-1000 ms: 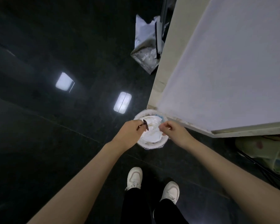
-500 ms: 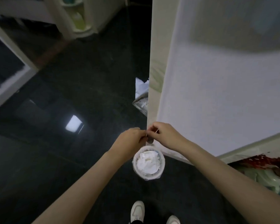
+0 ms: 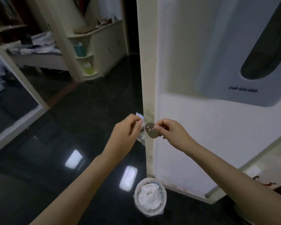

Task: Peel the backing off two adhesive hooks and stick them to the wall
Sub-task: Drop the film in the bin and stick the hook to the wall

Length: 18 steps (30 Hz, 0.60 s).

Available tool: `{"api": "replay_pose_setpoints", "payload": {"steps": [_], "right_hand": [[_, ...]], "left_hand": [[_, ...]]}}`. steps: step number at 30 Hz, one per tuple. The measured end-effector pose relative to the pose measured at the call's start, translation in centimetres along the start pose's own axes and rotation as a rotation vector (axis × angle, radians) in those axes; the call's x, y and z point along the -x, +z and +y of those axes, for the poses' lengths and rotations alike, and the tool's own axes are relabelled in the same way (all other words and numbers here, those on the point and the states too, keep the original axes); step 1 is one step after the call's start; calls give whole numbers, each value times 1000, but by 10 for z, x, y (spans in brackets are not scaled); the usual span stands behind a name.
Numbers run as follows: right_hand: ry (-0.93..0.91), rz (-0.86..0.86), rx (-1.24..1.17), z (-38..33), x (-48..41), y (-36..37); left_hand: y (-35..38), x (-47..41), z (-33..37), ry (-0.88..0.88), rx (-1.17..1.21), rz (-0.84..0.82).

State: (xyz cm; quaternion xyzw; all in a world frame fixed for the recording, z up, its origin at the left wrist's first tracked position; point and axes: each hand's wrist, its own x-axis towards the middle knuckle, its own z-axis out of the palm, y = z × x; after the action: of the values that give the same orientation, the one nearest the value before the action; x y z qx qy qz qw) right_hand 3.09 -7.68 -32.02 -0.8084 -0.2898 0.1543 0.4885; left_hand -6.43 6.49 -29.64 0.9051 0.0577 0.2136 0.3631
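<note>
Having risen from the waste bin (image 3: 150, 198) to the white wall (image 3: 193, 135), right hand (image 3: 169, 131) pinches round adhesive hook (image 3: 150, 130) at the corner; left hand (image 3: 126, 131) loosely curled, contents unclear; sticking likely next.

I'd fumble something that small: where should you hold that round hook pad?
By its rim. The right hand pinches the hook pad at its right edge, coming from the right; the disc is thin and flat, so its faces stay clear.
</note>
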Motion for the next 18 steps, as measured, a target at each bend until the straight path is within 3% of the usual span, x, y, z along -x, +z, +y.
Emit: {"api": "replay_pose_setpoints", "payload": {"steps": [2,9,18], "right_hand": [[-25,28,-83,-11,1,-10],[-167,66,-261,-48,7,-34],[-284,69,-234,-82,11,-65]], "left_hand": [[-9,-9,11,-28,27,65],[-20,-25,48,8,49,64],[-44,-40,88,116,28,100]]}}
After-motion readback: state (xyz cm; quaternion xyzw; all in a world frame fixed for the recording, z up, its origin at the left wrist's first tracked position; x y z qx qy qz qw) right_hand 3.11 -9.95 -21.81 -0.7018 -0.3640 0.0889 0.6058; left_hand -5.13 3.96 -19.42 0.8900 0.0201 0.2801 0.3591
